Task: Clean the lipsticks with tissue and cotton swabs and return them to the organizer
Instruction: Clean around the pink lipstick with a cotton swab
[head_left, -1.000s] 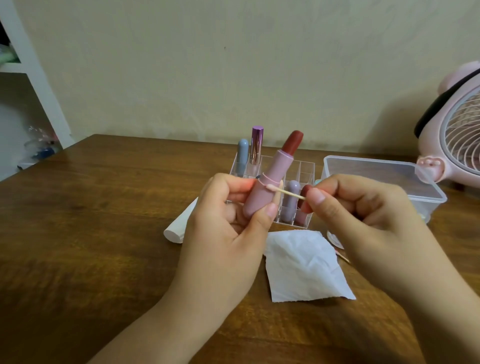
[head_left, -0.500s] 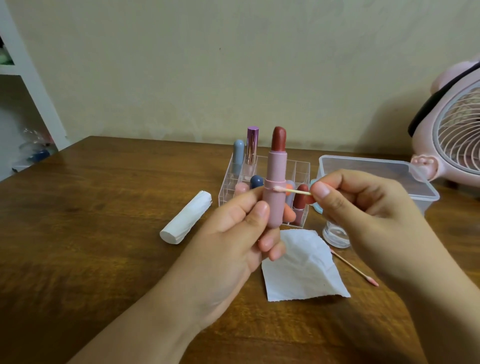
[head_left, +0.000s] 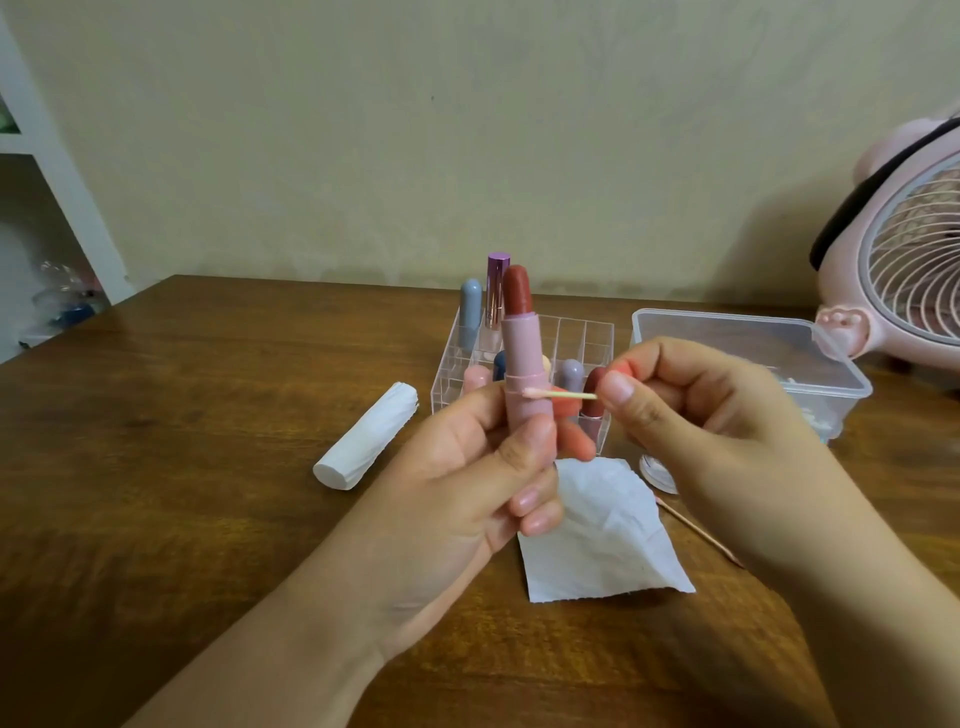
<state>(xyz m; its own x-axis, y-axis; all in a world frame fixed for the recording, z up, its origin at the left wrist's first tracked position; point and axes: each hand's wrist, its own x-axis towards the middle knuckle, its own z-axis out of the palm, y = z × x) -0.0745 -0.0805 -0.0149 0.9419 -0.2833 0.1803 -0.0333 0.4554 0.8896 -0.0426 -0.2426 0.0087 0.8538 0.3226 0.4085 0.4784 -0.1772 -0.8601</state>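
No legible text, labels, brands or numbers anywhere; a faint mark on the purple-capped tube (head_left: 494, 306) is too small to read.
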